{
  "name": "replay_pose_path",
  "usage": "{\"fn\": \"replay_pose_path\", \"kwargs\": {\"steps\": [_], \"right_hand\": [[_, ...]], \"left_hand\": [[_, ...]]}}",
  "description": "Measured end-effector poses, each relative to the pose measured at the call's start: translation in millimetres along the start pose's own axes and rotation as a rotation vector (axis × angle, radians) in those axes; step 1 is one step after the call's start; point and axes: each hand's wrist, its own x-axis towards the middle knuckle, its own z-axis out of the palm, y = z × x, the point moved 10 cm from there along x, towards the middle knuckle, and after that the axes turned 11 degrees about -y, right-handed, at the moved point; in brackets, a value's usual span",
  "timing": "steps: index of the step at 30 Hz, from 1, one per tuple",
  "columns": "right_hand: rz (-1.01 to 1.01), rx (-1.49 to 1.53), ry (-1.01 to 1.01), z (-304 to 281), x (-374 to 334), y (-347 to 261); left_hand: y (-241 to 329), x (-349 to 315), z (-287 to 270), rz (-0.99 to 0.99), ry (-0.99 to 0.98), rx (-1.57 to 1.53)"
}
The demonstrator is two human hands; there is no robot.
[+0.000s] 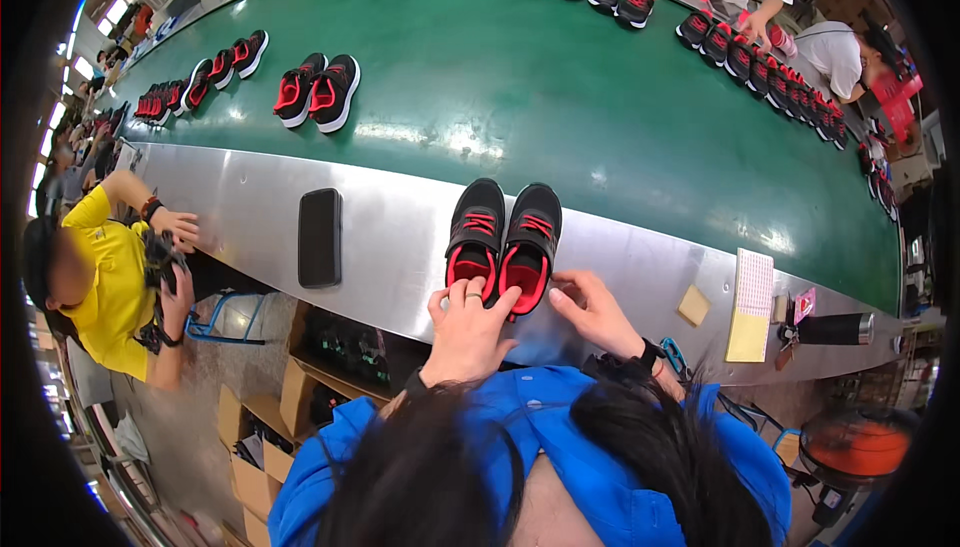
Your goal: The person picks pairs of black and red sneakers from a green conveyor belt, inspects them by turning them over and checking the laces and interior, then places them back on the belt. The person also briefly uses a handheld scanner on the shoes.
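The black shoes (532, 232) stood at frame centre, heels toward me, presumably so their openings faced my hands. My left hand (470, 339) rested its fingers at the heels, whether gripping I could not tell; my right hand (604, 319), loosely spread, curved beside them.

The shoes (522, 232) in front of me are black, with red laces and red linings. The worktop (400, 237) nearest me is silver; the surface (450, 67) beyond, at twelve o'clock, is deep green. A phone (320, 237) at nine o'clock is black. Between three and four, a notepad (747, 337) is yellow below, pink-gridded white above. At six, my shirt (735, 477) is bright blue.
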Motion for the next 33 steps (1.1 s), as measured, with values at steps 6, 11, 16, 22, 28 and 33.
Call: {"fn": "replay_pose_path", "kwargs": {"steps": [6,11,16,22,28,33], "right_hand": [[0.016,0.071,-0.008,6.7,1.0,7.8],[-0.054,0.064,-0.016,-3.3,1.9,-2.0],[-0.084,0.004,-0.029,-4.5,6.3,-13.8],[-0.05,0.011,-0.158,5.1,19.7,-12.7],[-0.03,0.363,-0.408,-34.9,94.7,-10.4],[0.017,0.517,-0.263,-137.7,236.5,-2.5]], "left_hand": [[7.2,22.1,-26.5,0.073,0.163,0.037],[-14.4,39.3,-75.2,0.13,0.229,0.072],[-72.8,70.4,-154.3,0.086,0.478,0.189],[-175.7,123.4,-171.1,-0.237,0.617,0.182],[-101.9,198.2,-60.3,0.073,0.391,-0.575],[-73.8,248.4,15.7,0.084,0.219,-1.38]]}}
